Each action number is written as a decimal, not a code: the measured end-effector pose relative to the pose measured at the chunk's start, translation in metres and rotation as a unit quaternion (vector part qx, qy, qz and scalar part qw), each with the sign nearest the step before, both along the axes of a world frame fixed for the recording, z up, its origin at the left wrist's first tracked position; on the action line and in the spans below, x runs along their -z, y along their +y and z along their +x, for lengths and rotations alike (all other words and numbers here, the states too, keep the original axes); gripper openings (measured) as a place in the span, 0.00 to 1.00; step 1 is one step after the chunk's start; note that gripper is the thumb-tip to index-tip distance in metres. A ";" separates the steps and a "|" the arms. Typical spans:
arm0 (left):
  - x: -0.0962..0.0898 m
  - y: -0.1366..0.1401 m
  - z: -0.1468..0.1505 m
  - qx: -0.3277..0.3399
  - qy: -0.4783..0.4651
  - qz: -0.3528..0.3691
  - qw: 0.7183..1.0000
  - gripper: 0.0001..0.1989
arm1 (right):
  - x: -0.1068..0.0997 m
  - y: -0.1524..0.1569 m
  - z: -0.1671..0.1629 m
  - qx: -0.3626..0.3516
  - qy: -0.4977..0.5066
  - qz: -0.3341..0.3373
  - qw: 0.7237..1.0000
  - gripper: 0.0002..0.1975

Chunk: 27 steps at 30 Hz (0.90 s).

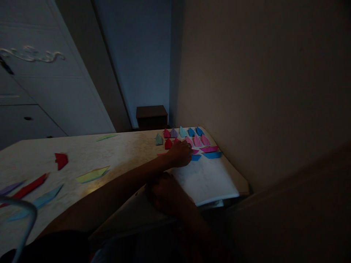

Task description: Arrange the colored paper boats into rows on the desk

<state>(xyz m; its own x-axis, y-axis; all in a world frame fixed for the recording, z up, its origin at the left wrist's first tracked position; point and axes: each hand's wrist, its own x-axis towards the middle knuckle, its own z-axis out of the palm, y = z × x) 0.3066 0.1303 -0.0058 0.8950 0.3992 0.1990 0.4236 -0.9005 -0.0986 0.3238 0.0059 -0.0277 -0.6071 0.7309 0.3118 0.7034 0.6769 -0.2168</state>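
My left hand (179,154), with a ring on one finger, reaches across the table into several folded paper boats. Its fingers are curled down and closed beside a magenta boat (195,151) and a blue boat (196,157); what they hold, if anything, is hidden. In dark shadow, my right hand (164,193) is curled at the table's near edge, below the left wrist, and its grip cannot be made out. Around the left hand stand a red boat (168,144), a pale green boat (158,139) and pink boats (196,141). Flatter pieces, magenta (209,149) and blue (212,155), lie to its right.
On the table's left (128,146) lie a red folded paper (61,160), a yellow one (93,175), a long red one (29,188) and a light blue one (41,201). A white sheet (208,182) covers the right corner. A wall (260,91) borders the right side.
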 end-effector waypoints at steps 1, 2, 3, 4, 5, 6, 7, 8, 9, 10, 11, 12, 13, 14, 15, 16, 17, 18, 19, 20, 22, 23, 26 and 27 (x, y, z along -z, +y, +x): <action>0.001 0.000 0.000 0.000 -0.001 -0.001 1.000 0.13 | 0.000 0.000 0.000 0.003 0.000 -0.001 1.000 0.07; 0.001 0.000 0.001 0.000 -0.002 -0.001 1.000 0.14 | 0.000 0.000 0.000 0.006 0.000 -0.001 1.000 0.07; 0.002 0.001 0.001 0.000 -0.001 -0.002 1.000 0.14 | 0.001 0.000 0.000 0.008 0.002 -0.002 1.000 0.07; 0.002 0.001 0.002 0.000 0.000 -0.003 1.000 0.14 | 0.001 0.000 0.001 0.009 0.003 -0.005 1.000 0.07; 0.003 0.001 0.002 -0.001 0.000 -0.005 1.000 0.14 | 0.002 -0.001 0.001 0.010 0.005 -0.007 1.000 0.07; 0.003 0.001 0.002 0.000 -0.001 -0.007 1.000 0.14 | 0.002 -0.001 0.001 0.010 0.008 -0.010 1.000 0.07; 0.003 0.001 0.002 0.000 -0.005 -0.010 1.000 0.14 | 0.002 -0.001 0.001 0.011 0.011 -0.012 1.000 0.06; 0.004 0.001 0.002 0.000 -0.013 -0.011 1.000 0.14 | 0.003 -0.001 0.000 0.010 0.013 -0.012 1.000 0.06; 0.004 0.001 0.002 0.002 -0.023 -0.010 1.000 0.15 | 0.003 -0.001 0.000 0.009 0.015 -0.012 1.000 0.06; 0.004 0.001 0.001 0.005 -0.033 -0.009 0.999 0.15 | 0.003 -0.001 0.000 0.008 0.017 -0.011 1.000 0.06; 0.004 0.001 0.000 0.010 -0.042 -0.008 0.999 0.15 | 0.003 0.000 0.000 0.008 0.020 -0.010 1.000 0.06; 0.003 0.001 -0.001 0.018 -0.048 -0.006 0.999 0.16 | 0.004 0.000 0.001 0.008 0.023 -0.010 1.000 0.06; 0.003 0.000 -0.003 0.030 -0.050 -0.006 0.998 0.16 | 0.004 0.000 0.001 0.008 0.025 -0.009 1.000 0.05; 0.003 0.000 -0.005 0.045 -0.048 -0.006 0.998 0.16 | 0.005 0.000 0.001 0.007 0.027 -0.008 1.000 0.05; 0.003 -0.001 -0.006 0.059 -0.041 -0.007 0.997 0.15 | 0.006 0.000 0.001 0.005 0.028 -0.007 1.000 0.04; 0.003 -0.001 -0.008 0.071 -0.032 -0.009 0.997 0.14 | 0.006 0.000 0.001 0.004 0.029 -0.005 1.000 0.04; 0.003 -0.001 -0.009 0.079 -0.024 -0.012 0.997 0.13 | 0.007 0.000 0.001 0.004 0.029 -0.004 1.000 0.04; 0.003 -0.002 -0.010 0.084 -0.017 -0.015 0.996 0.13 | 0.007 0.000 0.001 0.005 0.029 -0.003 1.000 0.04; 0.003 -0.002 -0.011 0.086 -0.013 -0.017 0.996 0.13 | 0.007 -0.001 0.002 0.007 0.030 -0.004 1.000 0.04; 0.004 -0.002 -0.011 0.086 -0.012 -0.017 0.996 0.13 | 0.007 -0.001 0.002 0.010 0.032 -0.006 0.999 0.04; 0.004 -0.002 -0.010 0.083 -0.015 -0.013 0.996 0.12 | 0.006 -0.002 0.002 0.015 0.034 -0.010 0.999 0.04; 0.004 -0.002 -0.010 0.081 -0.016 -0.009 0.997 0.12 | 0.005 -0.002 0.002 0.016 0.035 -0.012 0.999 0.04; 0.005 -0.002 -0.008 0.074 -0.019 0.000 0.997 0.12 | 0.005 -0.002 0.002 0.019 0.032 -0.020 0.999 0.04; 0.005 -0.002 -0.008 0.072 -0.019 0.002 0.997 0.12 | 0.005 -0.001 0.002 0.019 0.031 -0.022 0.999 0.05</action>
<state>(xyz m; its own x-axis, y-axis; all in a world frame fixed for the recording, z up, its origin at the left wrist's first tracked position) 0.2991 0.1284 -0.0106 0.9348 0.2666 0.2345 0.2937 -0.9518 -0.0886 0.3257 0.0046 -0.0324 -0.5591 0.7665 0.3159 0.7124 0.6391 -0.2899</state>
